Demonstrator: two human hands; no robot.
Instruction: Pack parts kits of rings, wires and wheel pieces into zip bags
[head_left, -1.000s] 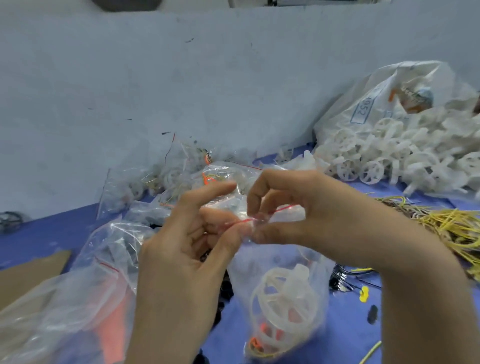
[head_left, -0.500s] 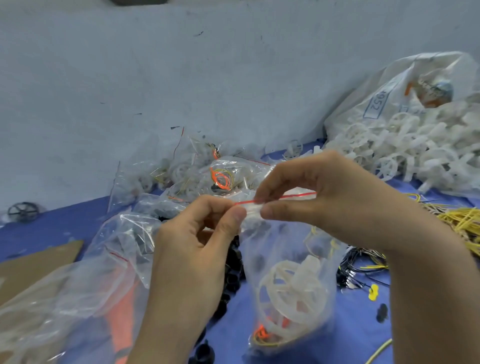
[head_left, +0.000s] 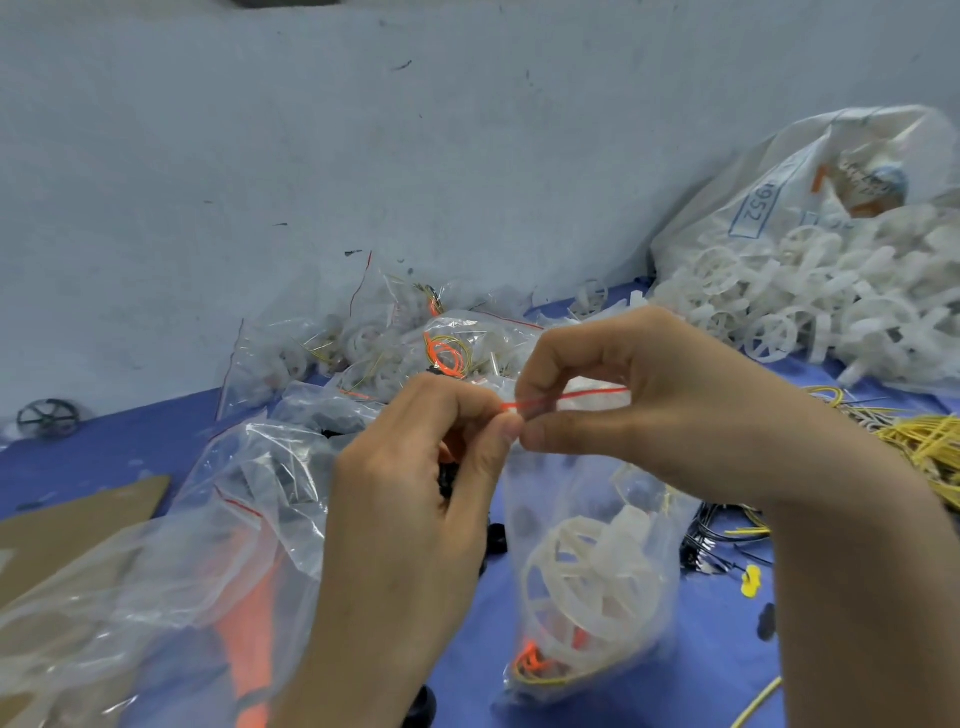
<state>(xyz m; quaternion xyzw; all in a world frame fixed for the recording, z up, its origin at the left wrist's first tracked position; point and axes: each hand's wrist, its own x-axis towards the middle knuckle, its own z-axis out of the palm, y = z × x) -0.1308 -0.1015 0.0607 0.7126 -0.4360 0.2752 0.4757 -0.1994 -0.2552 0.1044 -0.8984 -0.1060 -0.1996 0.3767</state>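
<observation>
A clear zip bag (head_left: 587, 525) with a red zip line hangs above the blue table between both hands. Inside it lie a white wheel piece (head_left: 587, 587), orange rings and yellow wire (head_left: 532, 667). My left hand (head_left: 415, 499) pinches the left end of the bag's top strip between thumb and fingers. My right hand (head_left: 639, 395) pinches the strip right beside it, thumb below and fingers curled above. The two thumbs nearly touch.
Filled zip bags (head_left: 395, 348) pile up against the wall behind. A large sack of white wheel pieces (head_left: 831, 291) spills at the right. Yellow wires (head_left: 924, 441) and black wires (head_left: 722, 535) lie right of the bag. Empty bags (head_left: 171, 561) and cardboard (head_left: 62, 514) sit at left.
Both hands lifted the bag slightly and kept pinching its zip strip; the left fingers curled tighter and the right hand's grip moved closer to the left thumb.
</observation>
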